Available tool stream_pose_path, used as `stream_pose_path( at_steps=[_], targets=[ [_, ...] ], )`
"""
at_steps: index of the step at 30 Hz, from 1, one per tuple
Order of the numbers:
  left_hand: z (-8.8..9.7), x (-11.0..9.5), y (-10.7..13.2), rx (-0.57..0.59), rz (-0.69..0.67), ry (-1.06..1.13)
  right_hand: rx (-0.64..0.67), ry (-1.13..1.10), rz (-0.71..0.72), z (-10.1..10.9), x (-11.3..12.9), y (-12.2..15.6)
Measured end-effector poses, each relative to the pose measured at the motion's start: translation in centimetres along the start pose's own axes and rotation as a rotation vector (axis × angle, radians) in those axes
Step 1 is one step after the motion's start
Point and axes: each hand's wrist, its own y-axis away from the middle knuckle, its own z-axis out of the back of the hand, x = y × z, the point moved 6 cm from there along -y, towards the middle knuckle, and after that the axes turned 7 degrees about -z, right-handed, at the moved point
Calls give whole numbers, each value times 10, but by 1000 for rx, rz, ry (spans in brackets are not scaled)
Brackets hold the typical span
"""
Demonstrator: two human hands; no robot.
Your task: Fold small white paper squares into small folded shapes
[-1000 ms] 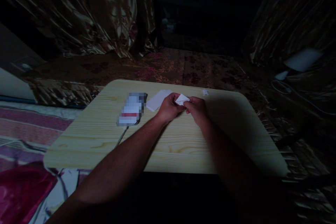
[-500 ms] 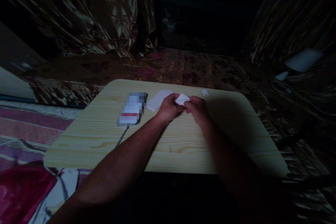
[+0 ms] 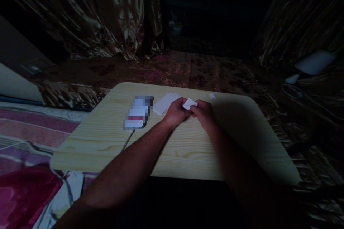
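A small folded piece of white paper [image 3: 189,103] is held between my two hands, above the far half of the table [image 3: 107,150]. My left hand [image 3: 176,112] is closed on its left side, with the thumb at the lower edge. My right hand [image 3: 203,111] pinches its right side, the thumb lying on the paper's face. The other fingers are partly hidden behind it. Just beyond my left hand lies a stack of white paper [image 3: 165,103]. A small folded white paper piece [image 3: 212,95] rests near the table's far edge.
Left of the paper stack lies a phone [image 3: 138,112], its screen blurred out, with a cable [image 3: 127,140] running toward the near edge. A striped bedspread [image 3: 32,125] is at the left. A lamp [image 3: 315,62] stands at the right, beyond the table, near dark patterned curtains [image 3: 129,14].
The view has shifted slightly, so everything sits a little further right. My right thumb has moved onto the paper's face, and the fold line on it looks less open.
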Motion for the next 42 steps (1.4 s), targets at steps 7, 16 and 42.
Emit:
stream_pose_path(
  at_steps=[7,16,42],
  targets=[
    [8,7,-5,-55,14,19,10,-9,-13,2,-5,-3],
    [10,11,-6,-53,22,8,47,23,45,4,-9,-8],
    [20,9,-18,-152,90,186,152,13,-2,0,-6,-15]
  ],
)
